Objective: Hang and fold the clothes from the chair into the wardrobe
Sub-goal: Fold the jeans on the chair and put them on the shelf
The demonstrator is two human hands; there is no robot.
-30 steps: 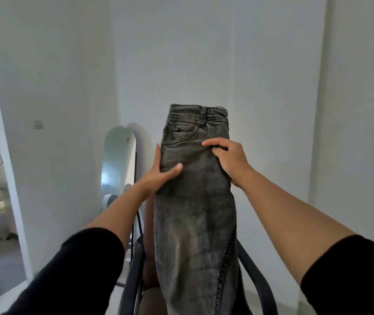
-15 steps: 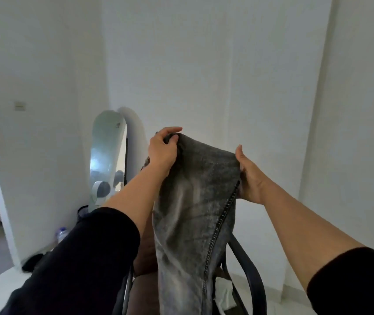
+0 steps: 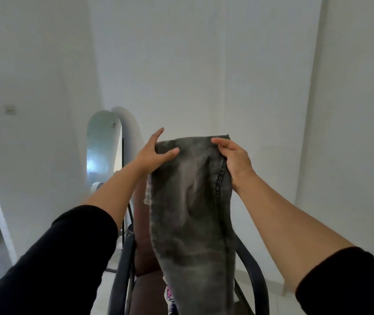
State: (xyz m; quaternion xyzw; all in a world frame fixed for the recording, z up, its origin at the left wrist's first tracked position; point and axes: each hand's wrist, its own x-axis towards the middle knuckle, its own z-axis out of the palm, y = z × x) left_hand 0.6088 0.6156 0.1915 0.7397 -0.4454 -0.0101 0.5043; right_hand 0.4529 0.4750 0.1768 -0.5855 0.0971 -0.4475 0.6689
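You hold the grey jeans up in front of you at the centre of the view, folded over at the top so the fold runs between your two hands and the rest hangs straight down toward six o'clock. Your left hand pinches the left end of the fold: the thumb lies across the front of the denim, and the fingers reach up behind the cloth with their tips showing above its edge. Your right hand grasps the right end, fingers curled over the top edge and the palm against the stitched side seam. Both sleeves are black and pushed up the forearms.

Directly behind the hanging denim, at six o'clock, stands the chair with dark curved armrests and a brown seat and back; the jeans hide most of it. A bit of patterned cloth shows on the seat just beside the jeans' lower left edge. At nine o'clock an arched mirror leans against the white wall.
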